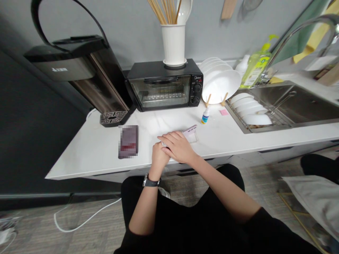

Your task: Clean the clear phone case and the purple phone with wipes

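My left hand (159,155), with a watch (150,181) on its wrist, is at the counter's front edge, its fingers mostly hidden. My right hand (180,146) lies across it, fingers stretched out over the left one. A sliver of something white (164,144) shows between the hands; I cannot make out what it is. Just beyond my right hand, a lilac piece with dark slots (190,130) and a clear, frame-like part lie on the counter. Farther back stands a small white-capped bottle (205,115) with a blue and yellow label.
A dark, partly pixelated flat item (128,141) lies left on the white counter (92,151). Behind are a water dispenser (103,88), a toaster oven (164,88), and racked plates (221,83). A pink note (224,112) lies near the sink (307,102), which holds several bowls (255,118).
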Available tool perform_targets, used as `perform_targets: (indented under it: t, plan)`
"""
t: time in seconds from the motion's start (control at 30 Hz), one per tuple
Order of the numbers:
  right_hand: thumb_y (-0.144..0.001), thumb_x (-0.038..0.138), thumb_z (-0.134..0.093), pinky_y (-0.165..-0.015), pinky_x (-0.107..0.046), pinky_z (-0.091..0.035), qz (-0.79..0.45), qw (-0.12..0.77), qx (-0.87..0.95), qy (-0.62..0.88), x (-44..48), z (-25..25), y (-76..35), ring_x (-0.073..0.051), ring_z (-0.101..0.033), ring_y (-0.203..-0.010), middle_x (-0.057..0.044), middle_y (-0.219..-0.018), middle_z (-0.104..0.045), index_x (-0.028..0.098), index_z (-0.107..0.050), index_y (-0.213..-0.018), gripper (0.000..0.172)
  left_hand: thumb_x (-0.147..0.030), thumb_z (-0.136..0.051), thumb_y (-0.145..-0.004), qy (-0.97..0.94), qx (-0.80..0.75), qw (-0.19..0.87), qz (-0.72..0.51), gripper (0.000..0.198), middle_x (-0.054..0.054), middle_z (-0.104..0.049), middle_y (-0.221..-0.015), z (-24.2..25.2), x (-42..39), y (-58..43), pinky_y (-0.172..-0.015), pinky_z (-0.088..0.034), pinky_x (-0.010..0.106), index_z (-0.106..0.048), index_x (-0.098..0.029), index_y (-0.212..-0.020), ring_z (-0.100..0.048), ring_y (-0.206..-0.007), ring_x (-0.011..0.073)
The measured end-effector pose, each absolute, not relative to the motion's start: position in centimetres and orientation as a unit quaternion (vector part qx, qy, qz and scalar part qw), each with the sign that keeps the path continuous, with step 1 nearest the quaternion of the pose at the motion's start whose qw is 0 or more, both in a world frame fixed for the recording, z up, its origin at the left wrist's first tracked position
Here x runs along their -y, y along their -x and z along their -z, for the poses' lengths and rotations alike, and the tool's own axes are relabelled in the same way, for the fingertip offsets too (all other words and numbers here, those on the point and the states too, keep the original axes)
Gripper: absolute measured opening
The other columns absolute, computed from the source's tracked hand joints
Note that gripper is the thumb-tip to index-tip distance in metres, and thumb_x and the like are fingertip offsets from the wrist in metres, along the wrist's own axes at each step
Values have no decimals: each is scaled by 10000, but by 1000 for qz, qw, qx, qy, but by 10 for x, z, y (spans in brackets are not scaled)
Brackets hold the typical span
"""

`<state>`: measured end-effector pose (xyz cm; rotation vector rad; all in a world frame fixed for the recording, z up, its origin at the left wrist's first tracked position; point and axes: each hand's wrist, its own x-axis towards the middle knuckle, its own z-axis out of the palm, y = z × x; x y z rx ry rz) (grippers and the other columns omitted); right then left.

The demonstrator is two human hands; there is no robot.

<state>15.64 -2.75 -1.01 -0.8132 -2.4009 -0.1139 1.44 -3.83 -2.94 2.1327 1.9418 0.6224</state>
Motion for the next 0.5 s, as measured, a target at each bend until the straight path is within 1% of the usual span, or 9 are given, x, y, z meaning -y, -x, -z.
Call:
perform_targets:
  t: [0.03,0.1,0.13,0.2,0.27,0.3,0.37,0.43,0.5]
  plan:
    - [-1106,456,-406,-1044,-428,-369,46,295,902,311,24,10,-163,-274,-546,-1159,-119,-1312,-674,164,-570,-1430,466,-144,-588,-900,-717,-656,100,-213,189,134,-789,-843,29,39,-15,-708,-476,296,-777,-150,-909,-736,-794,253]
    - [-1098,479,-416,-1004,-434,-381,58,290,883,363,14,10,-184,-286,-554,-1103,-120,-1215,-695,166,-637,-1319,442,-229,-596,-956,-712,-647,121,-243,193,112,-798,-855,28,40,-15,-714,-473,280,-778,-166,-966,-741,-804,236]
    - [-1100,468,-410,-976,-437,-387,66,289,866,403,8,10,-196,-291,-558,-1058,-120,-1140,-702,165,-673,-1225,420,-283,-604,-979,-712,-637,134,-265,206,100,-804,-874,28,40,-16,-720,-473,269,-778,-179,-1021,-744,-814,225]
    - [-1109,414,-372,-929,-441,-394,76,290,817,492,-1,9,-214,-296,-556,-983,-119,-1010,-692,169,-693,-1057,407,-369,-624,-995,-712,-615,152,-302,254,84,-814,-916,28,41,-17,-731,-476,253,-766,-206,-1128,-747,-826,207]
    - [-1111,376,-342,-941,-456,-401,82,305,774,549,-3,9,-219,-304,-556,-983,-130,-993,-682,168,-688,-1020,414,-390,-635,-992,-711,-611,152,-314,276,80,-816,-914,29,40,-17,-723,-474,250,-761,-212,-1162,-746,-809,203]
    - [-1108,383,-348,-983,-475,-399,83,313,768,552,0,9,-216,-311,-560,-1022,-140,-1037,-686,160,-688,-1057,410,-382,-634,-991,-711,-613,148,-311,269,78,-814,-904,29,40,-17,-719,-473,252,-762,-211,-1155,-746,-803,204]
    - [-1096,440,-389,-1114,-527,-354,79,317,802,499,11,12,-200,-326,-554,-1165,-163,-1204,-682,140,-665,-1215,425,-326,-618,-986,-715,-622,133,-290,224,80,-808,-882,28,40,-16,-718,-471,259,-769,-201,-1095,-746,-801,211]
    - [-1081,505,-422,-1229,-549,-266,65,303,863,400,25,14,-180,-321,-504,-1327,-166,-1397,-629,131,-576,-1407,519,-222,-605,-948,-726,-633,112,-245,181,100,-802,-878,28,39,-15,-719,-472,274,-774,-177,-995,-744,-807,229]
    - [-1073,544,-430,-1276,-533,-226,44,283,903,321,36,15,-167,-297,-447,-1428,-145,-1520,-564,148,-472,-1528,605,-128,-594,-885,-734,-641,89,-205,185,120,-799,-891,28,38,-15,-717,-474,288,-770,-156,-934,-740,-818,246]
